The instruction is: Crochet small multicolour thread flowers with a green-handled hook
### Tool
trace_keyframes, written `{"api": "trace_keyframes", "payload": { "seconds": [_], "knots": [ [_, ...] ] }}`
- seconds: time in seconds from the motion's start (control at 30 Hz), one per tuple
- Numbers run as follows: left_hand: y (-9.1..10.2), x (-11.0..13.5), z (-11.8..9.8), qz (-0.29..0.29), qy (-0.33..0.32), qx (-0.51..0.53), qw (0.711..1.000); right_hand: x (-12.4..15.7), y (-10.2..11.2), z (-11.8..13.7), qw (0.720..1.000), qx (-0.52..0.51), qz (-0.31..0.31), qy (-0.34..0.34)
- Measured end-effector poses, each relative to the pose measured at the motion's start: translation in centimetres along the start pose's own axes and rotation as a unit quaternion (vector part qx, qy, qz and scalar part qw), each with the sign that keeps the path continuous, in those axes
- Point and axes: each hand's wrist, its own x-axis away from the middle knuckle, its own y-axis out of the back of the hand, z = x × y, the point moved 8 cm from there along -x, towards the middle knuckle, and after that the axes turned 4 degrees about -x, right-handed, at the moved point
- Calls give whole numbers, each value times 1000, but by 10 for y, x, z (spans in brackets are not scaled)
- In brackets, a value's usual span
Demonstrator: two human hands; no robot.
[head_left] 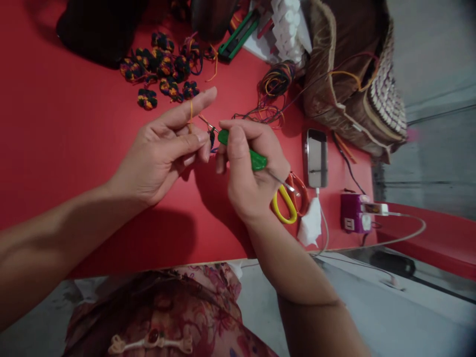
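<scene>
The left hand pinched a small dark yarn piece between thumb and fingers, the index finger extended with an orange strand looped around it. The right hand gripped a green-handled hook, its thin tip at the piece, above the red surface. Multicoloured yarn clusters lay beyond the left hand, a yarn bundle beyond the right; scissors and a phone lay right of the latter.
</scene>
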Motion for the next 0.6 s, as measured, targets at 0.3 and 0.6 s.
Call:
{"api": "trace_keyframes", "payload": {
  "seconds": [0.3,0.6],
  "knots": [
    [5,-3,8,8,121,104,987,8,-5,19,990,107,36,89],
    [-4,-2,-8,4,132,146,980,0,-6,-2,998,-55,-20,-4]
  ]
}}
